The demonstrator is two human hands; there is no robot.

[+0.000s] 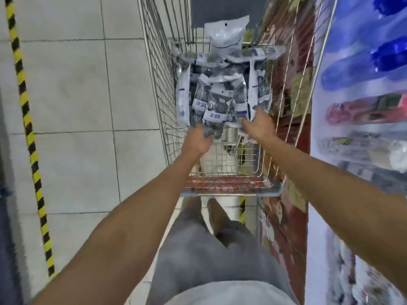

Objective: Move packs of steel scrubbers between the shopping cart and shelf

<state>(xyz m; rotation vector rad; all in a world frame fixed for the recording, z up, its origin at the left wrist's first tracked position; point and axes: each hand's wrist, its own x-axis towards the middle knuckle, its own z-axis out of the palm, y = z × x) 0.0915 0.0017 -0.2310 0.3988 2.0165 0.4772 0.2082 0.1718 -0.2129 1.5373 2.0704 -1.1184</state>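
Our left hand (pixel 197 140) and right hand (pixel 259 124), fingers spread, touch the scrubber packs (pixel 218 100) heaped at twelve o'clock in the cart (pixel 163 84).

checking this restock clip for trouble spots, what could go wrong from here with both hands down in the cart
1. The scrubber packs lie in a loose, overlapping heap, so a grab by the left hand or right hand may drag extra packs along and drop them.
2. Both hands work close to the wire cart sides; fingers or thin plastic could snag on the mesh.
3. The picture is motion-blurred, so I cannot tell whether either hand holds a pack securely.
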